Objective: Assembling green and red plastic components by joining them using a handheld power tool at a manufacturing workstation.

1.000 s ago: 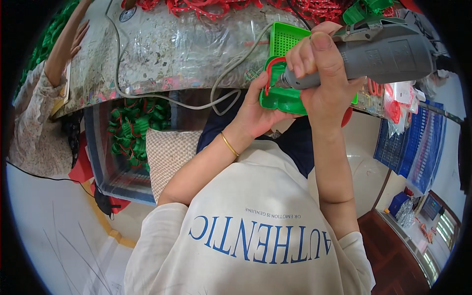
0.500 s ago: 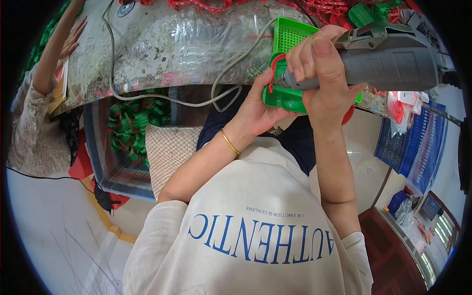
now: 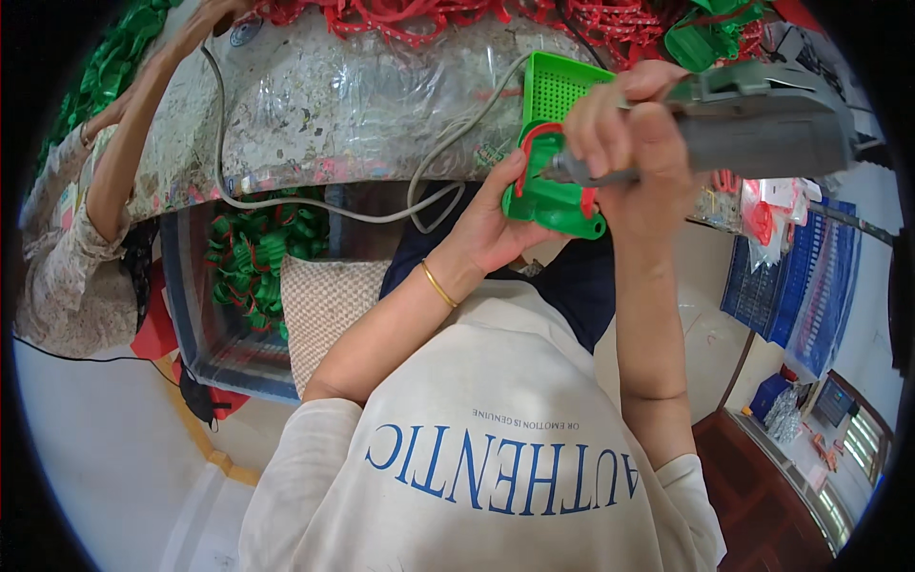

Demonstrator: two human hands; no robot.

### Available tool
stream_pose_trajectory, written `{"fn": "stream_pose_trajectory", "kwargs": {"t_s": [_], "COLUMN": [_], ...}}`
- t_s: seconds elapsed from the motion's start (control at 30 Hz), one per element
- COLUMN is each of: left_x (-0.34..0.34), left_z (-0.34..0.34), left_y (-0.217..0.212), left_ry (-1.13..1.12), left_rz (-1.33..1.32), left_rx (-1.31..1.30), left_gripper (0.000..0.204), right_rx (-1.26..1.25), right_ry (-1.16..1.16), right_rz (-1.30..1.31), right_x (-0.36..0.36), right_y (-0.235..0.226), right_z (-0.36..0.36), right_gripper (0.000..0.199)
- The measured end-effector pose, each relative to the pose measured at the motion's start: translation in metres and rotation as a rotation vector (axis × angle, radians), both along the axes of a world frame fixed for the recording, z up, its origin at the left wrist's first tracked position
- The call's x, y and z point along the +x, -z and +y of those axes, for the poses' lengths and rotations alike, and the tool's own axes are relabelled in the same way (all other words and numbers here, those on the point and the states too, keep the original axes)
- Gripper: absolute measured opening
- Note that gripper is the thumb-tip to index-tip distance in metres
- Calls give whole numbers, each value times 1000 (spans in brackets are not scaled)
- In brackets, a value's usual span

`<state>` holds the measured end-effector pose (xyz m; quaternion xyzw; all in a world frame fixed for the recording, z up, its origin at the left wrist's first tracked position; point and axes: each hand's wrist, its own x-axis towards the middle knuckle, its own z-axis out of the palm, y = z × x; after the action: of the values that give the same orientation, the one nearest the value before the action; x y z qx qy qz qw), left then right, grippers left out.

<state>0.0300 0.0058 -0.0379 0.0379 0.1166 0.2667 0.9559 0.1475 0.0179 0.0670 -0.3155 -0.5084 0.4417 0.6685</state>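
Note:
My left hand (image 3: 496, 224) grips a green plastic part (image 3: 551, 176) from below; it has a perforated flat panel at the top and a red piece fitted near its middle. My right hand (image 3: 629, 138) is wrapped around a grey power screwdriver (image 3: 762, 119), whose tip presses against the green part beside the red piece. A grey cable (image 3: 315, 205) runs from the tool across the edge of the worktable (image 3: 353, 95), which is covered in clear plastic.
Another person's arm and sleeve (image 3: 86, 219) reach onto the table at the left. A bin of green and red parts (image 3: 253, 262) stands under the table. Red parts (image 3: 400, 19) and green parts (image 3: 705, 33) are piled at the table's far side. Blue crates (image 3: 791, 286) stand at the right.
Both hands with the green part and the screwdriver have shifted slightly down and to the right in view. The other person's arm has moved further onto the table.

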Motion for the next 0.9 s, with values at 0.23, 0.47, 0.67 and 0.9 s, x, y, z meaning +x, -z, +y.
{"fn": "stream_pose_trajectory", "kwargs": {"t_s": [0.23,0.47,0.67,0.9], "left_x": [-24,-171,-309,-330], "left_z": [-3,-25,-46,-40], "left_y": [4,42,98,144], "left_ry": [48,-288,-999,-1077], "left_rz": [-253,-153,418,314], "left_rx": [-167,-90,-415,-627], "left_gripper": [75,77,59,60], "right_rx": [-64,-74,133,10], "right_ry": [295,482,920,487], "right_rz": [-22,-248,-497,-824], "right_x": [38,51,51,12], "right_y": [-53,-58,-37,-13], "right_z": [20,31,24,82], "right_gripper": [29,26,35,26]}}
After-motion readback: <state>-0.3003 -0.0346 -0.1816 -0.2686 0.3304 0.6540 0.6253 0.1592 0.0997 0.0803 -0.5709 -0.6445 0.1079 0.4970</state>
